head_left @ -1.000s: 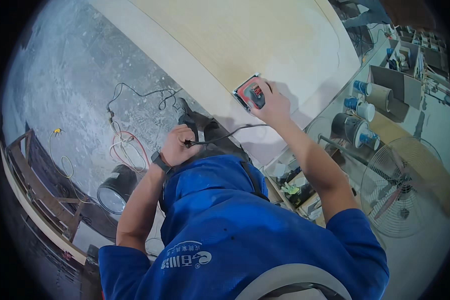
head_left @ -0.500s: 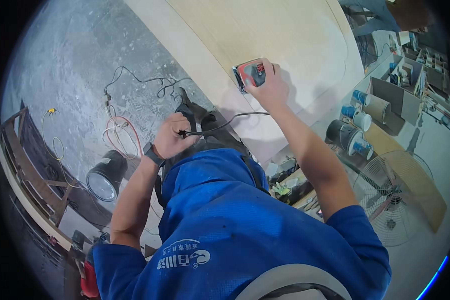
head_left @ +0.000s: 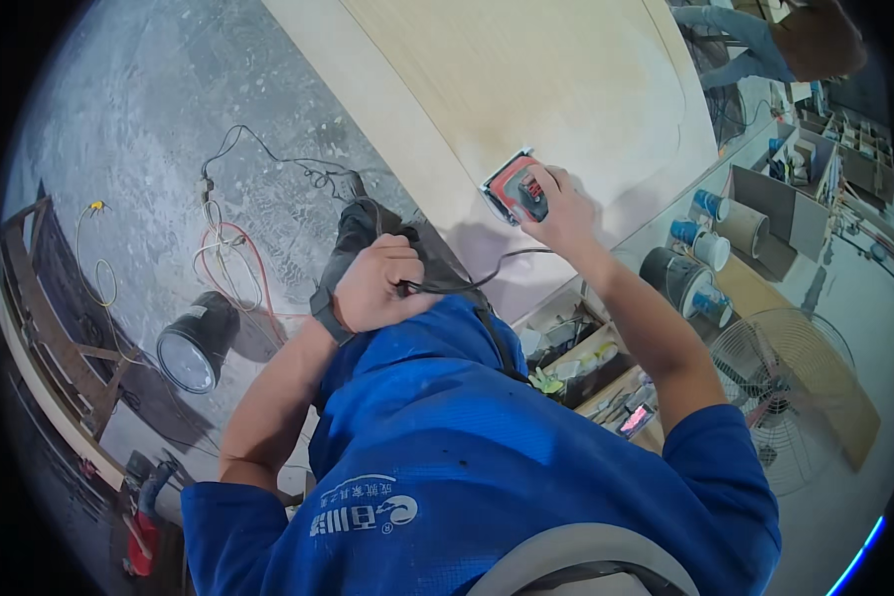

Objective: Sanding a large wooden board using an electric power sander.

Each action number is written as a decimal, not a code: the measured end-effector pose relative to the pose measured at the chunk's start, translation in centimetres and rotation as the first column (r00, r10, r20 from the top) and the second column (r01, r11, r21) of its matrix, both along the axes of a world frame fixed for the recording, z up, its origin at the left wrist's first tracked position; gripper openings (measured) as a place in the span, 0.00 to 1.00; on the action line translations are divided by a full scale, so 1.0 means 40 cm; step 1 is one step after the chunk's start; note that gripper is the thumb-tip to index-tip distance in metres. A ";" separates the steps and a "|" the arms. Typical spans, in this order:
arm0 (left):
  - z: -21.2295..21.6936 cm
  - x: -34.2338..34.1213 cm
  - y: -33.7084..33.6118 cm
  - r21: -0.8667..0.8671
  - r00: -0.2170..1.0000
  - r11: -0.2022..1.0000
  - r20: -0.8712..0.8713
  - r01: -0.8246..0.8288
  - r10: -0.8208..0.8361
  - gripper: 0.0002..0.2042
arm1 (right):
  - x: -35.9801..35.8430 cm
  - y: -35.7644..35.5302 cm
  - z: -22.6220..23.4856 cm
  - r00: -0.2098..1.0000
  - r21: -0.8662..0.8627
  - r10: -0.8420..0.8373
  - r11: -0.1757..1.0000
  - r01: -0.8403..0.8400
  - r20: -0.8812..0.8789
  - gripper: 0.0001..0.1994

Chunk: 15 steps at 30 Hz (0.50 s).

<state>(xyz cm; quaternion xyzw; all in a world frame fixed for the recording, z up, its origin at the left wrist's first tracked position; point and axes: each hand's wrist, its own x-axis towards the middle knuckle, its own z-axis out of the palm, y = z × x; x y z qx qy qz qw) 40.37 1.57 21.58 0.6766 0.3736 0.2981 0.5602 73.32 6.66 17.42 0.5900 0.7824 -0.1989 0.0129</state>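
Observation:
My right hand (head_left: 569,214) is wrapped round a red and black electric sander (head_left: 520,191), whose flat pad lies against a pale wooden panel (head_left: 507,70). A black power cord (head_left: 497,272) runs from near my right wrist across to my left hand (head_left: 379,283). That hand is closed round the cord in front of my waist, with a dark watch on its wrist. Part of the cord passes out of sight behind my fist.
A black bucket (head_left: 191,348) stands on the concrete floor at left, near tangled cables (head_left: 230,243). To the right are paint cans (head_left: 705,243), a caged fan (head_left: 773,387) and a cardboard box (head_left: 777,194). Another person (head_left: 815,40) is at the upper right.
The sander and my right hand have shifted slightly right and down, and the sander has turned. My left hand, still gripping the cord, has moved right, closer to my body.

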 end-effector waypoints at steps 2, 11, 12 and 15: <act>0.018 0.024 0.006 -0.006 0.999 1.000 0.020 0.026 -0.026 0.18 | 0.017 0.018 0.011 0.996 -0.068 0.079 0.995 -0.076 0.032 0.40; 0.024 0.108 0.010 0.026 0.993 0.998 0.096 0.062 -0.064 0.19 | 0.151 0.134 -0.006 0.930 -0.072 0.352 0.930 -0.361 -0.106 0.37; 0.024 0.107 0.011 0.015 0.992 0.996 0.085 0.089 -0.090 0.17 | 0.158 0.141 -0.009 0.930 -0.073 0.352 0.930 -0.360 -0.104 0.37; 0.026 0.110 0.011 -0.008 0.988 0.990 0.066 0.141 -0.141 0.14 | 0.165 0.162 -0.002 0.961 -0.087 0.270 0.958 -0.274 -0.057 0.39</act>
